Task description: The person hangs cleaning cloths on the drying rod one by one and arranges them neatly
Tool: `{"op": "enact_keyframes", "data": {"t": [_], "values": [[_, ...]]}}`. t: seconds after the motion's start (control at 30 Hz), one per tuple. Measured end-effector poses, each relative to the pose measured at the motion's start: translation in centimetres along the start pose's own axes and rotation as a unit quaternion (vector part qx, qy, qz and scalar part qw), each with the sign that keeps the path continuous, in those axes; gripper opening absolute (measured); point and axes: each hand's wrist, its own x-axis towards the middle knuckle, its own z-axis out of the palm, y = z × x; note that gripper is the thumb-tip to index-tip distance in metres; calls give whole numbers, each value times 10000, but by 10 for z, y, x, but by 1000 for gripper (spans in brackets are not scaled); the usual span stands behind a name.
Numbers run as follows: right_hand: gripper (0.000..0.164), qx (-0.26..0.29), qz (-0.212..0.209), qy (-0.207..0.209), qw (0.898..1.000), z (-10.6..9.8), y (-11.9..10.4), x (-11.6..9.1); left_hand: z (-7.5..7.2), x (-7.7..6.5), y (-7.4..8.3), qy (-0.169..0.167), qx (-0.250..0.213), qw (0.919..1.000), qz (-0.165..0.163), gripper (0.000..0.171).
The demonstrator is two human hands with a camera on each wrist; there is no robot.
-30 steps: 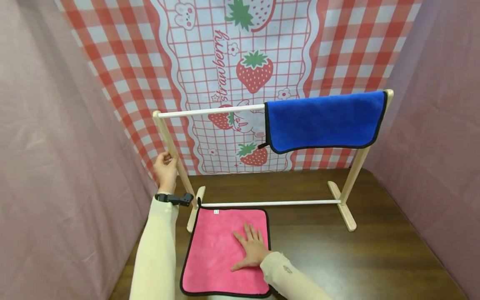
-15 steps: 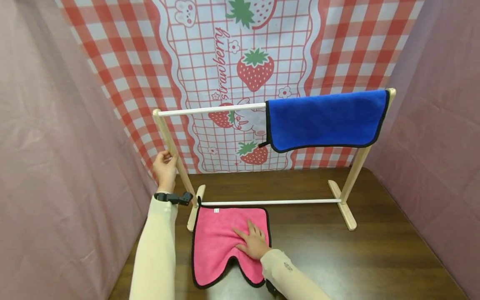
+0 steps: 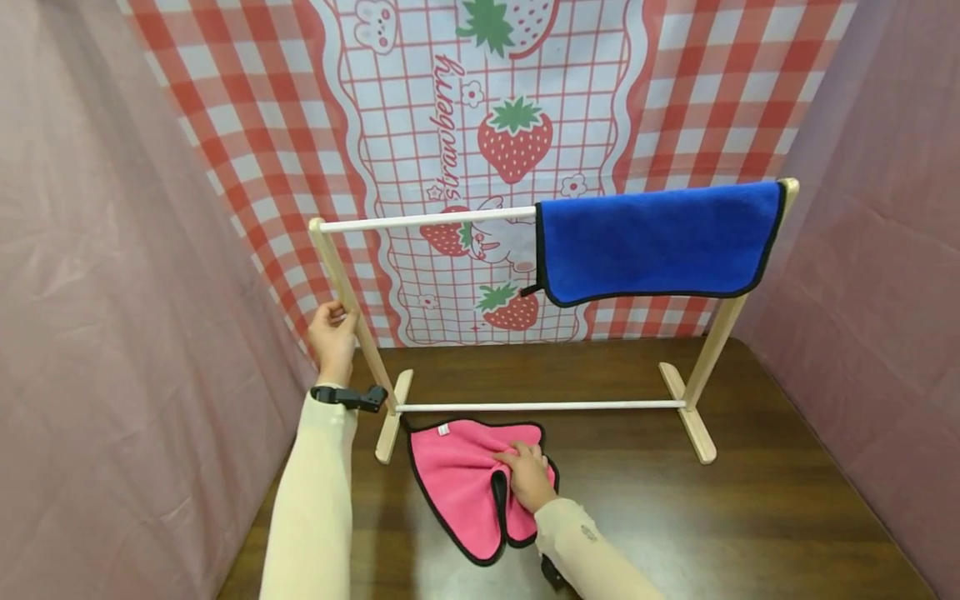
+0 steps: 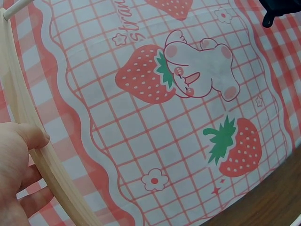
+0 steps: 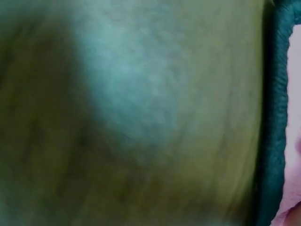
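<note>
My left hand [image 3: 333, 337] grips the left wooden post [image 4: 51, 179] of a towel rack [image 3: 431, 221], with the thumb on the near face and fingers behind. On the table in front of the rack, my right hand [image 3: 531, 477] grips a pink towel [image 3: 450, 475] with black edging, its cloth gathered into folds under the curled fingers. A small white label shows near the towel's far left corner. In the right wrist view only the black edge and a strip of pink towel [image 5: 294, 94] show beside blurred table.
A blue towel [image 3: 660, 242] with black edging hangs over the right half of the rack's top bar. A lower white bar [image 3: 540, 407] joins the rack's feet on the brown table [image 3: 637, 508]. Behind is a strawberry-print cloth [image 3: 405, 108]; pink curtains [image 3: 112, 333] flank both sides.
The pink towel lay flat under my spread right hand; now the fingers have drawn in and its near edge is bunched up and pulled right. My left hand has stayed on the post.
</note>
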Motion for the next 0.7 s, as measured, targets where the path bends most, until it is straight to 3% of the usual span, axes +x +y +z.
{"op": "enact_keyframes", "data": {"t": [0.13, 0.4, 0.6, 0.7], "values": [[10, -100, 176, 165, 9997, 1, 8, 2, -1, 0, 2, -14, 137, 9999, 30, 21], [12, -338, 632, -381, 9967, -7, 7, 3, -2, -1, 2, -52, 242, 9997, 81, 22], [7, -342, 749, -615, 9947, -9, 5, 1, -2, -2, 2, -78, 183, 9998, 62, 22], [14, -347, 702, -617, 9950, -10, 4, 0, -2, -2, 1, -83, 191, 9998, 53, 22]]}}
